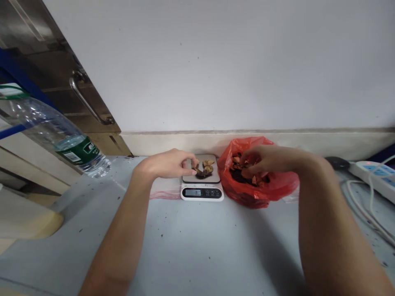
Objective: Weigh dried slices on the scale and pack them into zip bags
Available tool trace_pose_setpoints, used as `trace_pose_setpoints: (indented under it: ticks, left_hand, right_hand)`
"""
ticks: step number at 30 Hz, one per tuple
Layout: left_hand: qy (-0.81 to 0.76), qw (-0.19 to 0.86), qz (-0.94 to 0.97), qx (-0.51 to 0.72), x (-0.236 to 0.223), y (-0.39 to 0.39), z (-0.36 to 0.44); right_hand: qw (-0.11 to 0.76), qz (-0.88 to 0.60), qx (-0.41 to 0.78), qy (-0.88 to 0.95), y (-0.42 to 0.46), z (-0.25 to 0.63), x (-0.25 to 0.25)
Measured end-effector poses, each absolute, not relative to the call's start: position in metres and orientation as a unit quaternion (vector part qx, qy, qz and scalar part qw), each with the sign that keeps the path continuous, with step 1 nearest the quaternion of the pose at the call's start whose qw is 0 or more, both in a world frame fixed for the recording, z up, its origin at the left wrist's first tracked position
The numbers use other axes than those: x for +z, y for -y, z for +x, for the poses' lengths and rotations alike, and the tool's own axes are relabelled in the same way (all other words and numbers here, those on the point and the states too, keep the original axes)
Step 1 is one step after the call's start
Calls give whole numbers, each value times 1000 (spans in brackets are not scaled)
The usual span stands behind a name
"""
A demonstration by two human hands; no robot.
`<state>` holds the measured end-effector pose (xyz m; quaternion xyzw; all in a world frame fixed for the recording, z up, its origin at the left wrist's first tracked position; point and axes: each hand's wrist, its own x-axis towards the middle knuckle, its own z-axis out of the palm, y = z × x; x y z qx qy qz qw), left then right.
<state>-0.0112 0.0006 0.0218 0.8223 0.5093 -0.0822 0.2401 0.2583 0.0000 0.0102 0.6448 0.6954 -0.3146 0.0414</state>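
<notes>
Brown pieces (pixel 207 169) just beside left hand (pixel 170 163)

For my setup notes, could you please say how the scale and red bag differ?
The scale is flat and white-bodied; the red bag is crumpled plastic. A few brown pieces lie on the scale; the red bag holds more. Both rest on the grey tabletop.
</notes>
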Motion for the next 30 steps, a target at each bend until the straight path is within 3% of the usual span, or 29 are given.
trace_pose_setpoints:
  ticks: [7,27,30]
  left_hand:
    - [-537,234,795,-155,23,6,-24]
    - [-556,267,767,-176,5,-1,-47]
    - [-554,266,767,-183,4,1,-44]
  right_hand:
    - [15,617,-319,-719,6,258,12]
    - [-48,627,-334,-702,9,248,12]
    - [-20,636,-333,-695,7,249,10]
